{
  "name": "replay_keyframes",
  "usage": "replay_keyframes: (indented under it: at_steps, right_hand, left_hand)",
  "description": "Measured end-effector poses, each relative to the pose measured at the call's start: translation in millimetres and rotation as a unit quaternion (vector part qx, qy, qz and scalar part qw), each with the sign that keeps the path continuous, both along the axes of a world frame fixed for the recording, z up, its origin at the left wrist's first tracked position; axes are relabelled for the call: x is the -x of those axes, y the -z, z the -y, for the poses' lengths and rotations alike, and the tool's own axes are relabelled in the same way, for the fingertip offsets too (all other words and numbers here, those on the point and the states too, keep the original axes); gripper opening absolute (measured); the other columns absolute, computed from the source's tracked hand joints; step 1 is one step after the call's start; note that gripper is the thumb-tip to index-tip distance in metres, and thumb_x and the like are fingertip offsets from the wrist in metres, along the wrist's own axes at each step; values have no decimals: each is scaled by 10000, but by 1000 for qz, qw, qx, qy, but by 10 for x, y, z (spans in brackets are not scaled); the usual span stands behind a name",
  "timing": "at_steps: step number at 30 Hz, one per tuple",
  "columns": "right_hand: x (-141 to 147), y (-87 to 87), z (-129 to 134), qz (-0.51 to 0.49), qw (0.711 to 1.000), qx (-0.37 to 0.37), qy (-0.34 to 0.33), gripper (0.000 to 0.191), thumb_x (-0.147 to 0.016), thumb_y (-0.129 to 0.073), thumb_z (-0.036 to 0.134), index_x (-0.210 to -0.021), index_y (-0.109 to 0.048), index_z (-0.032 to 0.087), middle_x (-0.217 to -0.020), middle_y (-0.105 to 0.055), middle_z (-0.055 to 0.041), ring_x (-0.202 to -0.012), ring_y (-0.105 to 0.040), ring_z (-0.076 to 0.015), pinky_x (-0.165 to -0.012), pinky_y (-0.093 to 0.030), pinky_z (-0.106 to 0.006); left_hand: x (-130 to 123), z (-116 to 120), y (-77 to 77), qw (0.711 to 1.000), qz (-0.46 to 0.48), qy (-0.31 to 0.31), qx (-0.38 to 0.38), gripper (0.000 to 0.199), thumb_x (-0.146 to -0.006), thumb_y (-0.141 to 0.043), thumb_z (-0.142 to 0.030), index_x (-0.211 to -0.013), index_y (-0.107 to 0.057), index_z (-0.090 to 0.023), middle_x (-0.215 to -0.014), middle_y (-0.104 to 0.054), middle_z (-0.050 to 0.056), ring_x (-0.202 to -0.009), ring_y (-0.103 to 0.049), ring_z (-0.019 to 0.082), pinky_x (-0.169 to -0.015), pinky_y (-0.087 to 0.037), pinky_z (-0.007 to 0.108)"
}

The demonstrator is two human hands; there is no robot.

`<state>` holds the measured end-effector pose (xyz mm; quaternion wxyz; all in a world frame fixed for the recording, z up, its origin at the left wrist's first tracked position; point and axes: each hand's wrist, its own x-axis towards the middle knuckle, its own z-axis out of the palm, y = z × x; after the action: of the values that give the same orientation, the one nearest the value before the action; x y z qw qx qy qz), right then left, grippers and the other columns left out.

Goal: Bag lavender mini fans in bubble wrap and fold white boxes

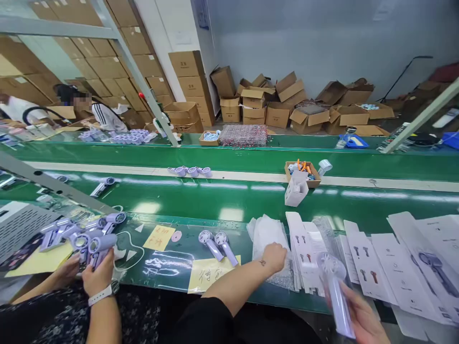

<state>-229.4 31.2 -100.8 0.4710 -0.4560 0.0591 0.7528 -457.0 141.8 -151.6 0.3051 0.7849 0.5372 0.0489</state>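
Note:
My left hand point(275, 257) is closed on the top of a pile of clear plastic bags point(266, 233), its fingers curled and partly hidden. In my right hand point(362, 315) is a lilac handheld fan point(339, 296), tilted, with its round head up and slightly blurred. Right beside the bags lie flat white printed boxes point(299, 239), and the held fan is in front of them. Two more lilac fans point(220, 243) rest to the left of my left arm, partly over a yellow sheet with handwriting point(201, 277).
At left a co-worker's hands point(95, 272) hold lilac fans near a cluster of others point(64, 231). Beyond the bench runs a green conveyor point(172, 196). A small carton of orange-handled tools point(313, 182) and an upright white box point(296, 193) stand ahead. More printed boxes point(405, 272) lie right.

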Motion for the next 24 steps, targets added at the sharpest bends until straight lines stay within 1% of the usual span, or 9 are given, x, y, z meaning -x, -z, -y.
replay_keyframes:
  at_steps: [4, 7, 10, 12, 14, 17, 20, 22, 24]
  right_hand:
    - [108, 33, 232, -49, 998, 15, -46, 311, -711, -764, 96, -978, -610, 140, -880, -732, -86, -794, -694, -177, -793, -564, -298]
    - [272, -88, 146, -44, 987, -88, -128, 402, -686, -805, 194, -1040, -615, 177, -864, -719, -53, -783, -675, -154, -785, -533, -267]
    - [391, -255, -58, -34, 955, -193, -222, 455, -657, -823, 268, -1047, -609, 169, -828, -692, -43, -723, -640, -135, -722, -498, -247]
    - [406, -334, -186, -28, 934, -226, -275, 445, -663, -811, 289, -1036, -603, 163, -798, -671, -30, -692, -610, -121, -678, -464, -229]
    - [370, -362, -275, -7, 922, -239, -306, 447, -682, -787, 290, -1064, -588, 169, -764, -649, -9, -676, -582, -109, -642, -425, -209]
    - [279, -320, -334, 39, 914, -219, -338, 457, -664, -771, 294, -1058, -569, 181, -786, -648, -4, -718, -588, -132, -685, -420, -228]
    - [228, -255, -350, 144, 889, -233, -367, 415, -617, -765, 288, -970, -578, 176, -869, -658, -18, -794, -602, -180, -740, -425, -271]
    - [224, -237, -354, 205, 869, -262, -367, 383, -598, -762, 256, -926, -586, 167, -922, -659, -24, -839, -597, -187, -754, -418, -267]
    - [218, -240, -355, 181, 875, -276, -355, 413, -613, -761, 259, -975, -580, 176, -974, -659, -24, -872, -601, -183, -790, -420, -269]
  left_hand:
    - [82, -17, -324, 985, 97, -131, 54, 239, -759, -619, -275, -925, -653, -106, -933, -649, 99, -873, -574, 191, -742, -424, 279]
    - [22, 97, -525, 958, 202, -163, 125, 279, -705, -653, -276, -918, -683, -99, -786, -642, 40, -697, -535, 115, -645, -405, 223]
    - [-87, 265, -624, 920, 299, -176, 185, 273, -686, -637, -302, -821, -704, -76, -650, -597, 14, -589, -475, 79, -597, -397, 210]
    - [-118, 349, -643, 895, 346, -207, 193, 324, -679, -634, -360, -778, -698, -58, -639, -588, 23, -577, -463, 75, -592, -400, 215]
    - [-103, 399, -647, 872, 374, -260, 181, 394, -693, -612, -398, -856, -693, -48, -677, -596, 37, -573, -458, 71, -582, -395, 215]
    - [-77, 451, -668, 848, 389, -328, 145, 406, -717, -574, -343, -968, -670, -39, -704, -597, 46, -554, -437, 68, -558, -379, 215]
    - [-156, 525, -727, 848, 390, -350, 77, 269, -734, -556, -247, -896, -686, -76, -752, -612, 54, -660, -493, 95, -664, -425, 234]
    - [-229, 593, -771, 885, 361, -290, -39, 218, -777, -530, -225, -875, -694, -120, -811, -618, 59, -776, -524, 117, -763, -433, 242]
    - [-256, 675, -797, 918, 283, -171, -219, 232, -826, -471, -202, -880, -688, -141, -800, -593, 65, -781, -512, 126, -744, -425, 240]
